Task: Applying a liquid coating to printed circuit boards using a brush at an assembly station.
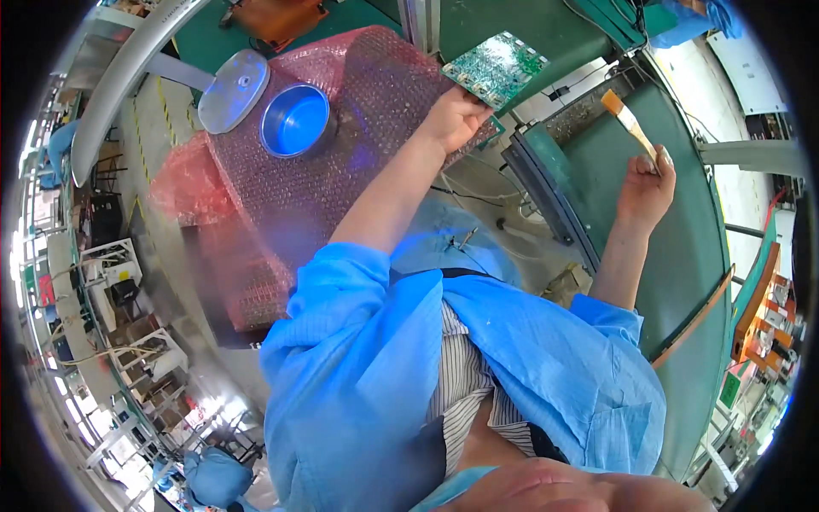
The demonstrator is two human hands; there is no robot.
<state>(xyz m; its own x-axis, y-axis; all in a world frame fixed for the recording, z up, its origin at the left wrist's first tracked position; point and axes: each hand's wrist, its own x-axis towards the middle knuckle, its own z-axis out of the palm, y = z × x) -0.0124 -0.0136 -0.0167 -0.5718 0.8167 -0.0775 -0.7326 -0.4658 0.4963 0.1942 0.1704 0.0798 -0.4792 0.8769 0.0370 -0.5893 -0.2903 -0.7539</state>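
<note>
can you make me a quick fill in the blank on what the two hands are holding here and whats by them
1. The left hand holds up a green ____ by one corner.
2. The right hand grips a small ____ with a wooden handle, bristles pointing up.
3. The blue metal bowl sits on pink ____ wrap.
4. The round metal lid lies to the ____ of the bowl.

Missing words: circuit board; brush; bubble; left

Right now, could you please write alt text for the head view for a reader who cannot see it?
A person in a blue coat holds a green circuit board in the left hand and a small brush in the right hand, beside a blue bowl on pink bubble wrap.
</note>
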